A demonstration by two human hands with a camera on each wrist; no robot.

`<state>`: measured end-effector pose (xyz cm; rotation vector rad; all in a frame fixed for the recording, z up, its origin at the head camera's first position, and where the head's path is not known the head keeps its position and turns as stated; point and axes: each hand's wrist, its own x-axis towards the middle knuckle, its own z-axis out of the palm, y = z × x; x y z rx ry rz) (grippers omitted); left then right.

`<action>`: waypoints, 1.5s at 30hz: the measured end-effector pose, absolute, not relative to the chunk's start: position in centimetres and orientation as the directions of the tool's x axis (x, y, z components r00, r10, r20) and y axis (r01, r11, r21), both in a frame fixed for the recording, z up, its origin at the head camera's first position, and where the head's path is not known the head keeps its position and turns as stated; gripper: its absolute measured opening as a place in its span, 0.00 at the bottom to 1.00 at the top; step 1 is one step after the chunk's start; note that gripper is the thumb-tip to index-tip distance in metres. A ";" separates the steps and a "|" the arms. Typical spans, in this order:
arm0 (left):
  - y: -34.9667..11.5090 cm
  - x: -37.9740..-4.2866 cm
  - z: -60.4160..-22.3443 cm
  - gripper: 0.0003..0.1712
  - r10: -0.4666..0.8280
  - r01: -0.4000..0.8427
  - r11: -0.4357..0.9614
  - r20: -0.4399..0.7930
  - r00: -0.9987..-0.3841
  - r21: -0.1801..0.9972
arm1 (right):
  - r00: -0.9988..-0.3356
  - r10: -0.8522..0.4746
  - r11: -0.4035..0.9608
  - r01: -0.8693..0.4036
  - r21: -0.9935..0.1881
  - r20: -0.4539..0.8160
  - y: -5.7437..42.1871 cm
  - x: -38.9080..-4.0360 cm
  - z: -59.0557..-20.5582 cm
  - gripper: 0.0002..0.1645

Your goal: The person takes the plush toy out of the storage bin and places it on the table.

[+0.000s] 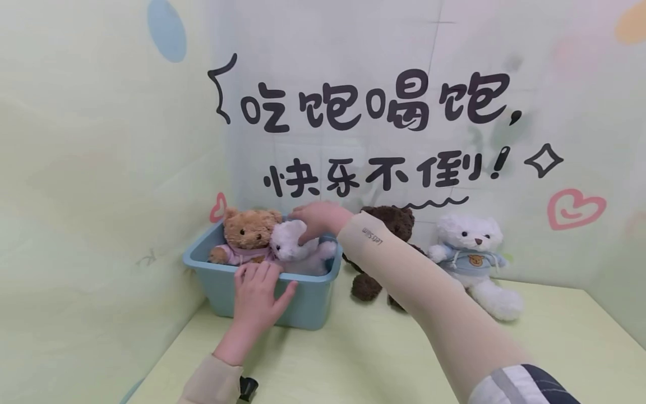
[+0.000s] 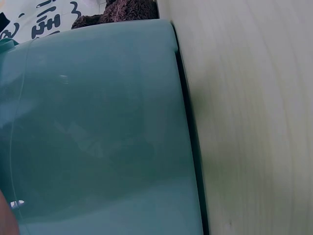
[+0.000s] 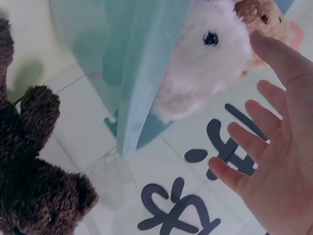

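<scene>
right hand [image 1: 322,217] extends, fingers spread, beyond the left hand [image 1: 258,294].

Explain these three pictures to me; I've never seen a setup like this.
There is no machine here: a person works with two bare hands. The wide picture comes from a camera worn on the head, looking forward and down. The other two come from cameras on the left and right wrists.

On the table stands a blue bin holding a light brown bear and a white plush toy. Beside it sit a dark brown bear and a white bear in a blue top.

The left hand rests on the bin's front rim. The right hand, fingers spread, is beside the white plush toy and grips nothing.
</scene>
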<state>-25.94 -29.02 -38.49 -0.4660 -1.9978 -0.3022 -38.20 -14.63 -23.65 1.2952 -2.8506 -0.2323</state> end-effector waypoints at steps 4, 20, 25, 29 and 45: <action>-28.9 -26.0 -38.5 0.23 0.196 0.453 0.892 0.895 -0.401 0.008 | -0.667 -0.737 0.665 -0.745 0.058 -0.113 -15.1 -38.0 -24.1 0.45; -28.7 -26.0 -38.5 0.24 0.191 0.453 0.892 0.897 -0.399 0.011 | -0.687 -0.702 0.703 -0.711 -0.024 -0.188 -15.2 -38.1 -25.2 0.54; -28.8 -26.0 -38.5 0.24 0.190 0.444 0.896 0.894 -0.406 0.012 | -0.683 -0.705 0.689 -0.723 0.040 -0.192 -14.9 -38.0 -25.0 0.44; -28.9 -26.0 -38.5 0.24 0.196 0.438 0.899 0.885 -0.422 0.009 | -0.660 -0.731 0.663 -0.747 0.044 -0.172 -14.7 -37.9 -24.9 0.34; -29.0 -26.0 -38.6 0.24 0.197 0.439 0.898 0.882 -0.428 0.012 | -0.676 -0.661 0.704 -0.709 0.043 -0.327 -15.8 -37.0 -24.9 0.52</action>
